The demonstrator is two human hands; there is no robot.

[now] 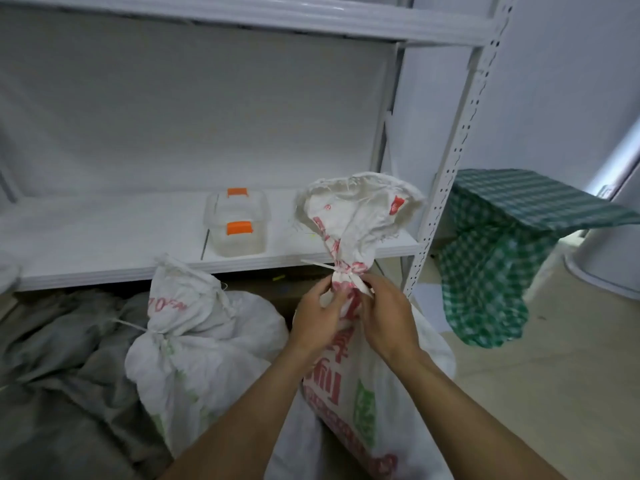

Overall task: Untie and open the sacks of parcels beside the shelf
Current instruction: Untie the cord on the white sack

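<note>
Left hand (pixel 320 315) and right hand (pixel 385 313) pinch the sack (pixel 349 379) just under its tie (pixel 341 269); better to ease it loose than yank.

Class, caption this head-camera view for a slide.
Left hand and right hand pinch the tied neck of a printed sack; a second sack stands by the shelf.

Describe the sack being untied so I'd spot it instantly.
Find the white metal shelf. Before its right post stands a white sack with red print, left hand and right hand pinching its tied neck. Unlike the neighbouring sack, its mouth flares wide.
</note>
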